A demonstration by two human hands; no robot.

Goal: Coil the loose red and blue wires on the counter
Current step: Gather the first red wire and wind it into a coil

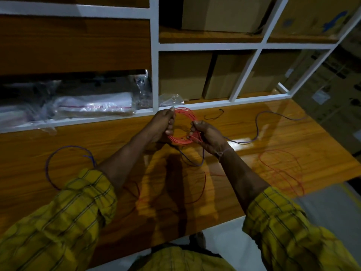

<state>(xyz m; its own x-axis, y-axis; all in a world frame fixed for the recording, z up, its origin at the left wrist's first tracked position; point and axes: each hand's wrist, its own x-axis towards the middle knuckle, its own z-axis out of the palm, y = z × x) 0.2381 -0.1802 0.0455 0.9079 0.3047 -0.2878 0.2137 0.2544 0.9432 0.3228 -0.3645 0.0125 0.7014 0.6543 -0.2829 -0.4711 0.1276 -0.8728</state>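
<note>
The long glossy wooden counter (97, 145) carries the slack: a thin loose red wire (281, 169) looping off to the person's right, a thin blue wire (259, 122) trailing the same way (another blue loop lies left). Above it, the round red wire coil (183, 112) hangs between both hands. The left hand (162, 124) pinches its far rim; the right hand (209, 135), nearer the slack, grips the near rim.

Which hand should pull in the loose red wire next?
Right hand, probably: the loose red wire lies on its side of the counter, while the left hand grips the red coil.
</note>
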